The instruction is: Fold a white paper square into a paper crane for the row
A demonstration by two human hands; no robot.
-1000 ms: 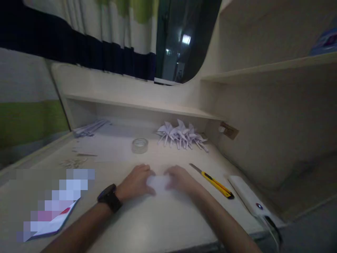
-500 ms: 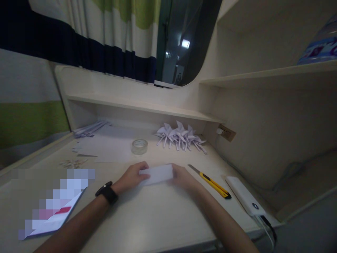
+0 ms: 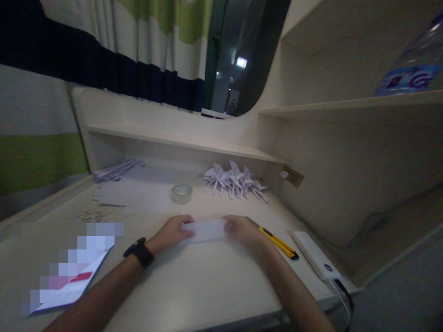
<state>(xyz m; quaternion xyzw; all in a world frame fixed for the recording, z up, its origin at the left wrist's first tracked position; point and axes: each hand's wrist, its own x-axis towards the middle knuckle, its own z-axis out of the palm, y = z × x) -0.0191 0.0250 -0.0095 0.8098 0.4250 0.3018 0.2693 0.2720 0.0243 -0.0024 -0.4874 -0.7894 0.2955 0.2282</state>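
A folded strip of white paper (image 3: 206,230) is stretched between my two hands, just above the desk. My left hand (image 3: 175,234), below a black wristwatch, pinches its left end between thumb and fingers. At the right end, my right hand (image 3: 240,229) has its fingers closed on the paper, slightly blurred. Beside that hand lies a yellow utility knife (image 3: 278,242), its blade partly behind the hand. Beyond the paper stands a roll of clear tape (image 3: 182,194). Several white paper pinwheels (image 3: 233,179) are heaped farther back.
White sheets (image 3: 138,189) and rolled paper sticks (image 3: 117,170) lie at the back left, near small scraps (image 3: 92,215). A partly pixelated tablet-like object (image 3: 81,281) is at the left. A white power bank (image 3: 313,253) with cables sits at the right edge. A bottle (image 3: 411,74) stands on the shelf.
The paper strip looks narrower and flatter, and my right hand has shifted slightly along its right end. My left hand keeps its pinch. The view has turned slightly to the right.
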